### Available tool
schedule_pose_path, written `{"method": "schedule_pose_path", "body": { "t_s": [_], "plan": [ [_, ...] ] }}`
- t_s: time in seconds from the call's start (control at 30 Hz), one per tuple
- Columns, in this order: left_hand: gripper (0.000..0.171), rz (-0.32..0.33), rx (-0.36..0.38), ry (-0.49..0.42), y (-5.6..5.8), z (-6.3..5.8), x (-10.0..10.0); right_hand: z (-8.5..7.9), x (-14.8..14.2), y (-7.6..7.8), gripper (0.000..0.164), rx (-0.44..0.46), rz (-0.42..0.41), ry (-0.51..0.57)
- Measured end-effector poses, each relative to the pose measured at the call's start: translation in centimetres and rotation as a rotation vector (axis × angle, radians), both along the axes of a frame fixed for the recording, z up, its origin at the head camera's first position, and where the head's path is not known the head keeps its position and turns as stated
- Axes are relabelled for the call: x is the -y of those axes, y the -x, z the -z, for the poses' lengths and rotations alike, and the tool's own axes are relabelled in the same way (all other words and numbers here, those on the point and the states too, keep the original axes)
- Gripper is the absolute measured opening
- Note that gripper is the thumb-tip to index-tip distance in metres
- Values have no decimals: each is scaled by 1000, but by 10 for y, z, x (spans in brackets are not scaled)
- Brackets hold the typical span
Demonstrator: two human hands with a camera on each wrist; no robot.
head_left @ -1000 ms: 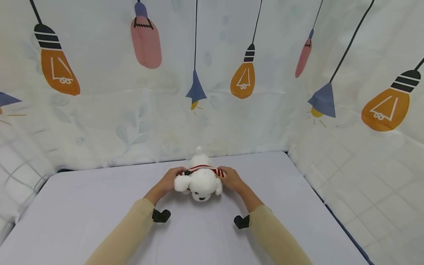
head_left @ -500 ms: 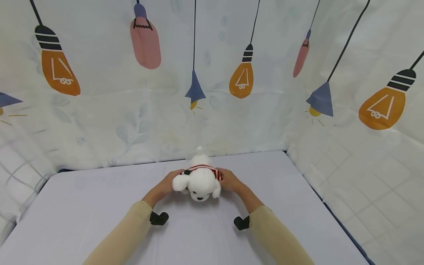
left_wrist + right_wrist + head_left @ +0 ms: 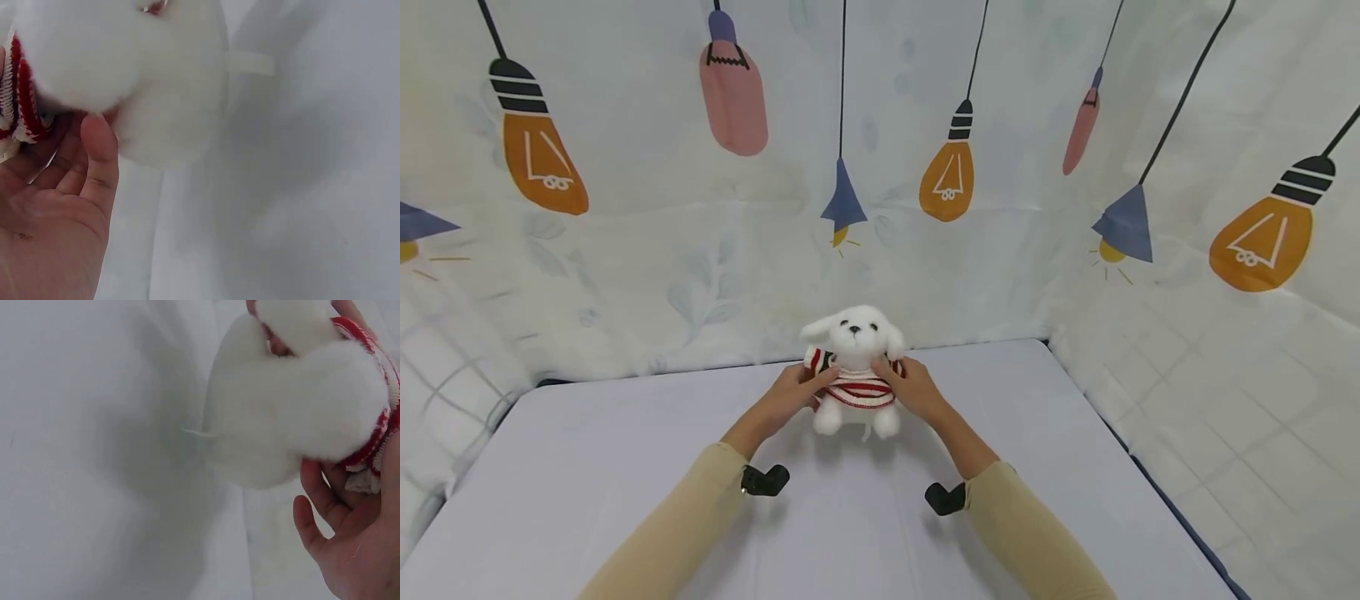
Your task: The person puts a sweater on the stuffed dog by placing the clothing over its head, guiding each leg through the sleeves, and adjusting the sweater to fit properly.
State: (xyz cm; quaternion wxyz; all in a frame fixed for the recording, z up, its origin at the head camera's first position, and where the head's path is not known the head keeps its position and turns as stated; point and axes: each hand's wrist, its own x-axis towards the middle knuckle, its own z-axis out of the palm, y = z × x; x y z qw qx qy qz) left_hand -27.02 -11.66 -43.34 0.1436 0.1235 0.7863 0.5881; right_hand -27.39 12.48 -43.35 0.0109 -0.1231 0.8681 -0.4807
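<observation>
- Head view: gripping plush dog (image 3: 860, 393) at both sides with left hand (image 3: 788, 396) and right hand (image 3: 917, 390), presumably for balance.
- Held upright, seemingly just clear of table (image 3: 1075, 467) beneath dog.

There is one plush dog (image 3: 858, 333), with two dark eyes, held by two hands, one left hand (image 3: 793, 392) and one right hand (image 3: 917, 390). Two beige sleeves (image 3: 673, 517), two black wrist pieces (image 3: 767, 481) and one desk (image 3: 842, 542) show. The backdrop (image 3: 760, 250) carries three orange bulbs (image 3: 544, 158), two pink lamps (image 3: 734, 100) and three blue lampshades (image 3: 843, 196).
</observation>
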Motion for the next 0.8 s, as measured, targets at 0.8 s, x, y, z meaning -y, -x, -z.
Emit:
{"method": "schedule_pose_path", "body": {
  "t_s": [0.8],
  "plan": [
    [68, -103, 48, 111, -2, 8, -1, -13, 14, -3, 84, 73, -65, -33]
  ]
}}
